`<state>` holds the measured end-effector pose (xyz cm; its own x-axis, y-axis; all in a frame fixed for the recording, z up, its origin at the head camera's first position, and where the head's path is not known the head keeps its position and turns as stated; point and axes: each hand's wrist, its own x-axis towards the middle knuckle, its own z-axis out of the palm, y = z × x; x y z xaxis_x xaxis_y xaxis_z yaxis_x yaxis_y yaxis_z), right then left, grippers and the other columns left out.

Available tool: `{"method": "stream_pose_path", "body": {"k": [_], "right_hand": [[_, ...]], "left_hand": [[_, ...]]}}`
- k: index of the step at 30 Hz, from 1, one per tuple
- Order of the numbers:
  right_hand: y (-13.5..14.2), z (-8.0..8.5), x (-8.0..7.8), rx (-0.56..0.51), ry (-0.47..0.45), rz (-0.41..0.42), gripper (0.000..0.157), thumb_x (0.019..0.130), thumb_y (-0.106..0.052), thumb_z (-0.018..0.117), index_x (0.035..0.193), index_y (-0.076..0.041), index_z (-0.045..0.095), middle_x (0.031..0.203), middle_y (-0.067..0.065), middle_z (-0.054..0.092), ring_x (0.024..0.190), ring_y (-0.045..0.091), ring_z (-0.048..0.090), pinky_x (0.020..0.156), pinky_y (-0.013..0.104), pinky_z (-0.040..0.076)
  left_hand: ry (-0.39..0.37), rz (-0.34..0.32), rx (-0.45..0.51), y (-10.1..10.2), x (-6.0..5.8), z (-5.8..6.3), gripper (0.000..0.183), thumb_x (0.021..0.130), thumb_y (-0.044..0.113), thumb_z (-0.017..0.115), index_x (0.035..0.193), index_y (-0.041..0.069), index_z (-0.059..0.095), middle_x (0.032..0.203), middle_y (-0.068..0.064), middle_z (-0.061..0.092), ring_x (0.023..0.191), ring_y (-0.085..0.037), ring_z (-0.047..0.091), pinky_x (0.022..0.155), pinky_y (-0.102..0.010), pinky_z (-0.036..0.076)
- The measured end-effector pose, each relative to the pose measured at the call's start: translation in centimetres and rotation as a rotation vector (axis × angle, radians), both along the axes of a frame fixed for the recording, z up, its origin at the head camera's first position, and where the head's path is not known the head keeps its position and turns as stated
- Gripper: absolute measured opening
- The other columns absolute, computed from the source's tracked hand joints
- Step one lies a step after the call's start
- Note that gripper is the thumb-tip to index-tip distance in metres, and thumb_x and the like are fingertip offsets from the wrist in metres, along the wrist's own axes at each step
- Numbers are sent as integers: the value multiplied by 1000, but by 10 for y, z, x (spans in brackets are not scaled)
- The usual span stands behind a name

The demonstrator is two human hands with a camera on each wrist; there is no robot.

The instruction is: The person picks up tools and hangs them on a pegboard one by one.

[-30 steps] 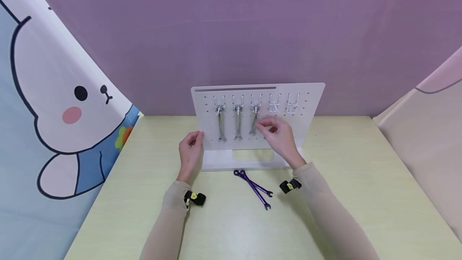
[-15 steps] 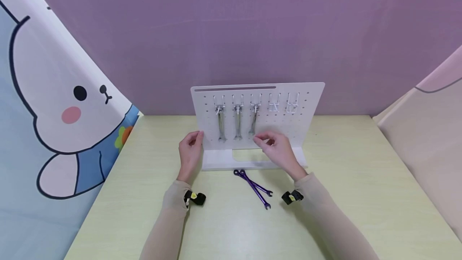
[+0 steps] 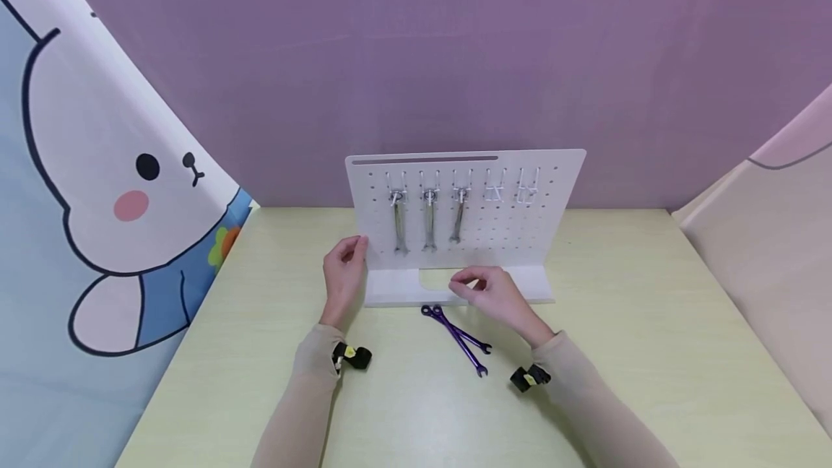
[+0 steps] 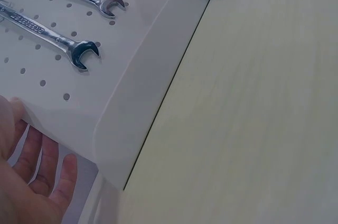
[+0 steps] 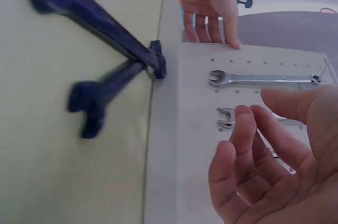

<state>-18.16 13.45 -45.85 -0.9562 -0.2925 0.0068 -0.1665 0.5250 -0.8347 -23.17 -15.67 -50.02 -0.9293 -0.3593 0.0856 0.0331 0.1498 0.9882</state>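
Observation:
A white pegboard stand (image 3: 507, 237) stands upright on the table. My left hand (image 3: 344, 273) holds its left edge, thumb at the front and fingers behind. Three silver combination wrenches hang on the board's hooks: the left one (image 3: 399, 226), the middle one (image 3: 429, 226) and the right one (image 3: 458, 219). My right hand (image 3: 490, 295) is above the stand's base with fingers loosely bent and nothing between them. Two purple combination wrenches, a longer one (image 3: 464, 347) and a shorter one (image 3: 473, 340), lie crossed on the table just in front of the base.
Two more white wire hooks, one (image 3: 495, 186) beside the other (image 3: 527, 186), sit bare at the board's upper right. The stand's base has a cut-out (image 3: 435, 279). A purple backdrop (image 3: 455, 56) rises behind the pale wooden table (image 3: 650, 309).
My right hand has moved down from beside the third hanging silver wrench to over the stand's base. My left hand stays at the board's edge. The purple wrenches have not moved.

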Motion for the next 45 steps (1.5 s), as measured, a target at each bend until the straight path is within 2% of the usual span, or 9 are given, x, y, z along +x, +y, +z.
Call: {"method": "stream_pose_path", "body": {"k": [5, 11, 19, 25, 33, 41, 45], "right_hand": [[1, -8, 9, 30, -57, 34, 23, 100, -26, 75, 114, -10, 80, 111, 6, 79, 76, 15, 65, 64, 25, 51], [0, -16, 17, 56, -115, 91, 22, 100, -28, 74, 114, -11, 80, 101, 0, 77, 81, 15, 67, 68, 30, 57], [3, -25, 24, 96, -37, 189, 19, 99, -23, 76, 110, -8, 80, 96, 0, 78, 83, 11, 68, 73, 24, 56], [1, -27, 26, 108, -15, 216, 13, 97, -21, 79, 104, -10, 80, 92, -3, 78, 79, 7, 66, 70, 24, 55], [-2, -29, 26, 179, -44, 209, 8, 93, -21, 82, 99, -16, 79, 83, -8, 70, 71, 7, 59, 64, 23, 50], [-5, -29, 26, 221, -21, 189, 10, 91, -21, 84, 97, -14, 80, 83, -8, 71, 72, 6, 60, 69, 22, 51], [-7, -27, 26, 228, -24, 182, 9, 90, -17, 83, 98, -12, 80, 81, -7, 71, 70, 7, 60, 66, 22, 51]], "left_hand": [[17, 7, -24, 0, -1, -1, 29, 106, 32, 68, 115, 6, 77, 104, -13, 74, 89, -17, 62, 75, -21, 50], [29, 10, -38, -1, -2, -1, 29, 106, 31, 68, 114, 5, 78, 102, -14, 74, 87, -16, 61, 74, -20, 49], [13, 1, -12, -1, 0, -2, 29, 105, 32, 69, 115, 6, 77, 105, -12, 74, 90, -17, 62, 76, -21, 50], [5, -2, -16, 0, 2, -1, 30, 106, 34, 68, 117, 8, 77, 108, -12, 74, 93, -17, 63, 78, -22, 51], [-1, -12, -18, 0, 1, 1, 31, 106, 34, 68, 119, 7, 76, 111, -12, 74, 95, -17, 63, 79, -22, 51], [-8, -7, -16, 1, 2, 3, 29, 106, 33, 67, 119, 8, 76, 111, -11, 74, 96, -18, 63, 80, -23, 51], [-10, -1, -14, 0, 2, 2, 29, 106, 32, 68, 118, 7, 76, 109, -11, 74, 95, -17, 63, 79, -23, 51]]}}
